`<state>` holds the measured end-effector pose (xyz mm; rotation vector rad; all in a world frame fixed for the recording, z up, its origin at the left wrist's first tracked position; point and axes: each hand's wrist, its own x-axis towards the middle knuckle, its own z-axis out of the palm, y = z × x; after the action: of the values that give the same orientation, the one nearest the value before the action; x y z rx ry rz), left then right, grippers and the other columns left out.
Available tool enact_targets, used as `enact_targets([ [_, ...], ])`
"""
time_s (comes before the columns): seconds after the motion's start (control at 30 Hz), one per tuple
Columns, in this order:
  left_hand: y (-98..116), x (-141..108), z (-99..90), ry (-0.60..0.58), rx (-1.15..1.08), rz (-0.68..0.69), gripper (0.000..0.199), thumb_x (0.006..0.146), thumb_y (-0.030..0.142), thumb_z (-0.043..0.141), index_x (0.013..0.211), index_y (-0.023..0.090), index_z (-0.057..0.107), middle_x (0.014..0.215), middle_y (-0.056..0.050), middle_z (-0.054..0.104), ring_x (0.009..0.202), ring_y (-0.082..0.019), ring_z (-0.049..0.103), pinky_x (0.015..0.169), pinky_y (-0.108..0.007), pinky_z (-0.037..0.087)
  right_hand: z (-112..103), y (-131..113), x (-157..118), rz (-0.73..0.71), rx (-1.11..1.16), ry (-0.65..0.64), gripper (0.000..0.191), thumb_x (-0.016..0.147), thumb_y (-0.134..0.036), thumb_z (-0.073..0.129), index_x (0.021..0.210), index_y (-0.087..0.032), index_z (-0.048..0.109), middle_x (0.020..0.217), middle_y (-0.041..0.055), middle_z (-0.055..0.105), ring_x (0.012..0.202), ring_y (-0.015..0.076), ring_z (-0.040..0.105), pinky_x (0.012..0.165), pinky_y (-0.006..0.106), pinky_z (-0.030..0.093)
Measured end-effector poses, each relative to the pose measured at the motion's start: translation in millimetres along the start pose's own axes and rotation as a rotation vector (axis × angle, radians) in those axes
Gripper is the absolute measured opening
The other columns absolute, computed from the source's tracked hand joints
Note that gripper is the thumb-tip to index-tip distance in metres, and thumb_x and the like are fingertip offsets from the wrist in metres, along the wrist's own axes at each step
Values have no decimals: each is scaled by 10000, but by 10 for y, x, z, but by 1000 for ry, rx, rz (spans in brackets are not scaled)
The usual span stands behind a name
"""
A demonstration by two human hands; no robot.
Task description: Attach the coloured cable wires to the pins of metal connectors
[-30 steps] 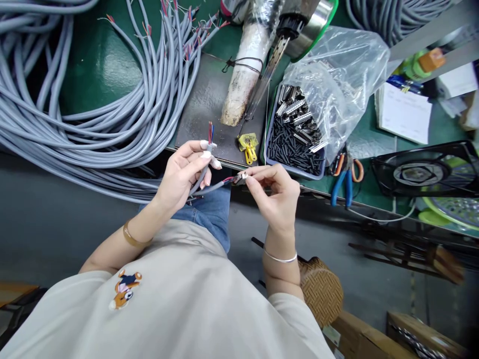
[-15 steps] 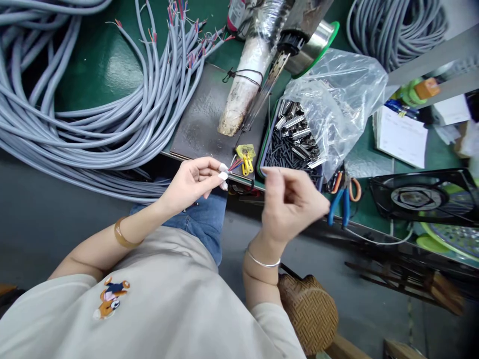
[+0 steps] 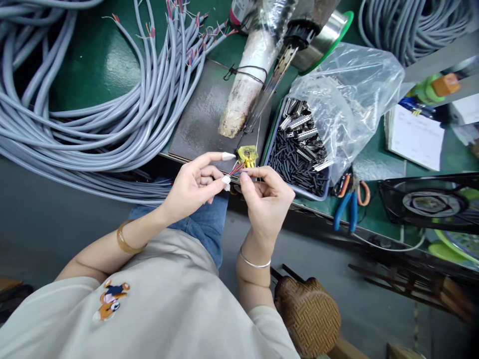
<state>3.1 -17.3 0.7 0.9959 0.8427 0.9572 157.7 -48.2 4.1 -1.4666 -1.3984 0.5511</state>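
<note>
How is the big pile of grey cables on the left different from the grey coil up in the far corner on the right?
The grey cable pile sprawls in wide, loose curves, while the grey coil is gathered in tighter loops. The pile shows lots of stripped ends with red wires poking out; the coil shows none. The pile also fills much more of the picture than the coil. Both are grey.

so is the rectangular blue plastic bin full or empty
Not empty: the blue plastic bin holds small black pieces and silver metal connectors; how full, I cannot tell.
</note>
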Motion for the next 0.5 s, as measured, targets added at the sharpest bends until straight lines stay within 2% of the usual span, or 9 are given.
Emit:
enact_targets([
  [0.13, -9, 24, -14, 6, -16, -15, 227, 778, 236, 776, 954, 122, 690, 683, 10, 671, 423, -26, 487, 389, -153, 401, 31, -7, -39, -153, -110, 53, 89, 909, -231, 657, 843, -227, 716, 754, -16, 655, 509, 75, 443, 490, 266, 387],
  [0.2, -24, 41, -25, 22, -18, 0, 230, 765, 263, 802, 906, 124, 686, 666, 14, 664, 439, -36, 508, 405, -160, 417, 41, -4, -59, -223, -120, 56, 78, 908, -216, 661, 875, -236, 728, 783, -2, 678, 571, 99, 544, 537, 275, 465],
  [0.27, -36, 54, -35, 28, -15, 17, 253, 742, 277, 830, 884, 127, 685, 649, 19, 659, 453, -46, 523, 423, -169, 437, 42, 7, -67, -219, -92, 39, 79, 914, -232, 666, 880, -240, 736, 797, 7, 692, 636, 120, 605, 549, 277, 486],
  [0.37, -41, 63, -38, 39, -10, 11, 253, 725, 269, 839, 873, 128, 689, 649, 15, 669, 459, -49, 527, 432, -173, 446, 33, 37, -55, -100, -31, 59, 125, 936, -298, 658, 872, -237, 748, 798, 15, 689, 662, 125, 602, 516, 269, 433],
  [0.43, -40, 63, -35, 44, -6, -4, 230, 733, 257, 821, 873, 127, 694, 657, 8, 683, 453, -45, 519, 428, -169, 439, 25, 56, -36, -18, -1, 81, 136, 936, -316, 657, 891, -231, 755, 806, 12, 679, 586, 97, 527, 471, 261, 350],
  [0.5, -43, 62, -30, 43, 4, -7, 205, 744, 247, 800, 875, 124, 701, 666, 2, 695, 448, -41, 512, 427, -165, 432, 21, 66, -15, 22, 25, 50, 103, 915, -290, 676, 915, -226, 757, 827, 4, 679, 516, 66, 428, 441, 259, 269],
])
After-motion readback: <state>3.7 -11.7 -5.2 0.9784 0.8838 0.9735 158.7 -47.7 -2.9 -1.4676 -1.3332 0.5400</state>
